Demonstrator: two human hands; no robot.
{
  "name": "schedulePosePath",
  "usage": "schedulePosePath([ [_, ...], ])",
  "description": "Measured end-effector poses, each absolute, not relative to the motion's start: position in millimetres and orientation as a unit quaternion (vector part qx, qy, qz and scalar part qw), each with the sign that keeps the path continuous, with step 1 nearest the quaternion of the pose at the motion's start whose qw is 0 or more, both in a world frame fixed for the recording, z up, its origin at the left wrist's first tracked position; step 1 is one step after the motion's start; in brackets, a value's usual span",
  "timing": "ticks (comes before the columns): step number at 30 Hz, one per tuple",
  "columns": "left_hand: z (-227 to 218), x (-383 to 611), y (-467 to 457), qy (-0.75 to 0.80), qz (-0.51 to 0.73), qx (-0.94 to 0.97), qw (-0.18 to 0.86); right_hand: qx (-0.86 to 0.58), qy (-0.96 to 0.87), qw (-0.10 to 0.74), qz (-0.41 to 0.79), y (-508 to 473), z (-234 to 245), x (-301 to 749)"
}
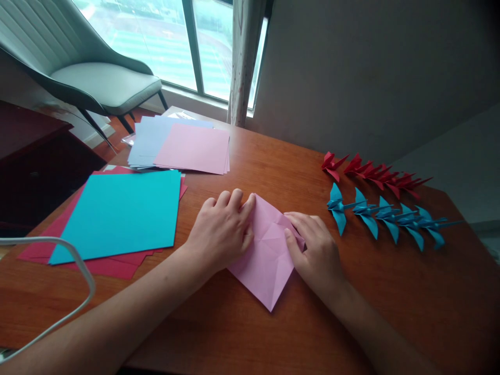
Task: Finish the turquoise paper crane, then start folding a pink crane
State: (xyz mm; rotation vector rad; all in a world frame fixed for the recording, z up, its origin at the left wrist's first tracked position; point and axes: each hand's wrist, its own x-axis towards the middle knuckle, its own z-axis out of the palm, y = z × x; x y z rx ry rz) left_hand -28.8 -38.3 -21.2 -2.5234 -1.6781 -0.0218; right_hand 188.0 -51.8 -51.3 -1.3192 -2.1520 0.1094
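Left grip and right grip in a pinch on creased pink paper

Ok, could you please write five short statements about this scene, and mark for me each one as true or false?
1. The left hand and the right hand both touch the creased pink sheet. True.
2. The red paper birds are nearer to the person than the blue ones. False: the blue paper birds are nearer.
3. A bright blue sheet lies over red sheets. True.
4. The uncreased pink sheets lie under the pale blue ones. False: the uncreased pink sheets lie on top.
5. The chair is near the window. True.
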Motion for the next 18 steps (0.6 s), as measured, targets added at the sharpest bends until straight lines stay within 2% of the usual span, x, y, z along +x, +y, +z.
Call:
schedulePosePath([
  [6,-19.7,-28.2,-38.3,-0.556,-0.005,-0.829,0.048,-0.47,-0.841,0.262,-0.056,-53.9,-49.1,188.4],
  [18,-21.1,-29.0,-38.3,-0.555,-0.008,-0.83,0.052,-0.484,-0.834,0.265,0.003,-52.2,-50.7,188.0],
])
